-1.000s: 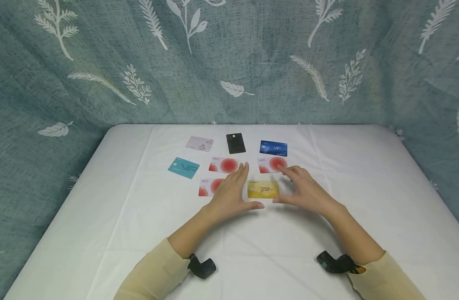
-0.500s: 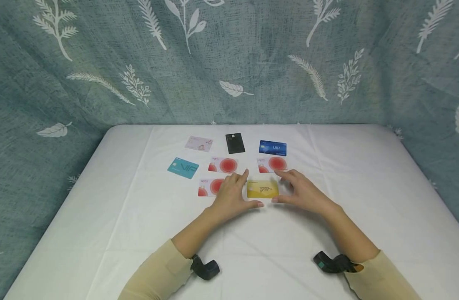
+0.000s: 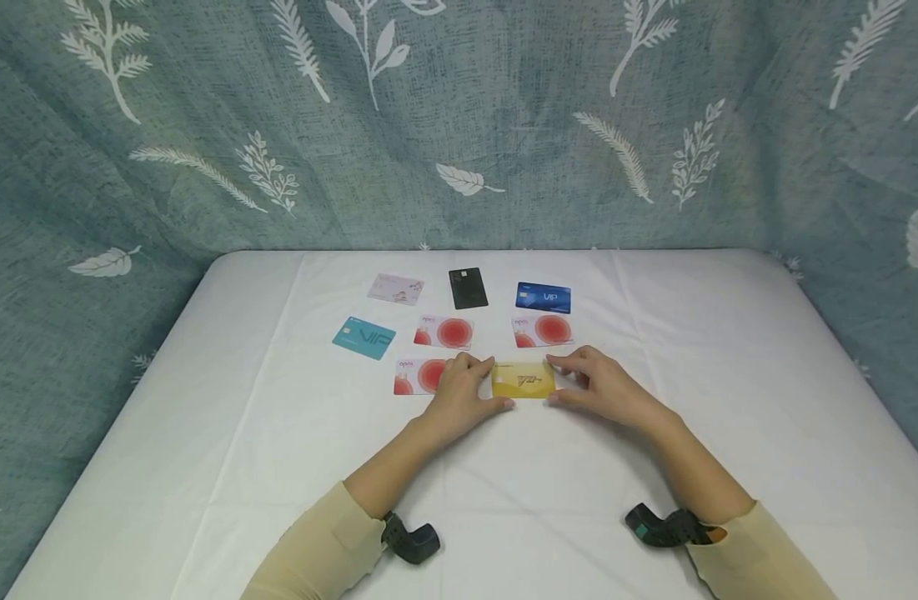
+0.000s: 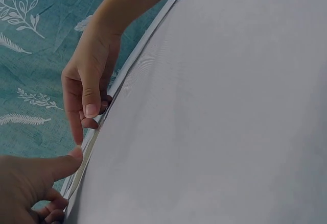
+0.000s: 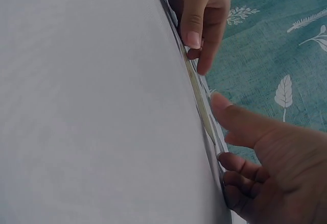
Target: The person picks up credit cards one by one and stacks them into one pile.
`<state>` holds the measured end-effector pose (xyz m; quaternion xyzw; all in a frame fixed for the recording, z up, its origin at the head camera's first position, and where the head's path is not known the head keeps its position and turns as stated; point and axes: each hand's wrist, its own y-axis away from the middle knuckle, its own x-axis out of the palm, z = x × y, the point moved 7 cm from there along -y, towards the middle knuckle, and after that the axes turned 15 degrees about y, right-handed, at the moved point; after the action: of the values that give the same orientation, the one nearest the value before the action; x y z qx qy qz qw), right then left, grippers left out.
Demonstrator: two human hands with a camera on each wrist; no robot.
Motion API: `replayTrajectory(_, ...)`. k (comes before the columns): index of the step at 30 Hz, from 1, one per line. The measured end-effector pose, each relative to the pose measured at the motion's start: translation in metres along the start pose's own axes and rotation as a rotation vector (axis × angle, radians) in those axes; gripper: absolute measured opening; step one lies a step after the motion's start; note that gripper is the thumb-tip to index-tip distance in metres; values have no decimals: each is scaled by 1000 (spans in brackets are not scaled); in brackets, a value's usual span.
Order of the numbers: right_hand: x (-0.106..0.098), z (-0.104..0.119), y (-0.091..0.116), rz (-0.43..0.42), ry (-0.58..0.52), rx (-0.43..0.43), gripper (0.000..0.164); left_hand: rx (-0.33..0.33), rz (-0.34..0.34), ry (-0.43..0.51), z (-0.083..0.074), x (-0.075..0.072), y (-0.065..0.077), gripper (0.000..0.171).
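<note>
**Closing in!**

The left hand (image 3: pixel 462 396) and right hand (image 3: pixel 604 387) have just narrowed around the yellow card (image 3: pixel 524 381), on the tabletop (image 3: pixel 534 500), well in from its far edge. Gripping? Can't tell, but two-handed handling looks ready.

We wear plain beige fabric: a left sleeve (image 3: pixel 319 546) at seven o'clock, a right sleeve (image 3: pixel 766 558) at four. Each cuff shows a black, elbow-shaped wrist camera (image 3: pixel 415 543).
</note>
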<state>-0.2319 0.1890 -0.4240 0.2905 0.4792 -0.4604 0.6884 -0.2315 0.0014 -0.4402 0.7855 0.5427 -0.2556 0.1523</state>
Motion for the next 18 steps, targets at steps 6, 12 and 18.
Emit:
replayTrajectory(6,3,-3,-1,-6,-1,15,58,-33,16,-8,4,2,-2,68)
replayTrajectory(12,6,-6,-3,-23,16,22,56,-34,7,4,6,2,-2,63)
replayTrajectory(18,9,-8,-3,-46,11,28,53,-15,-5,22,8,2,-2,59)
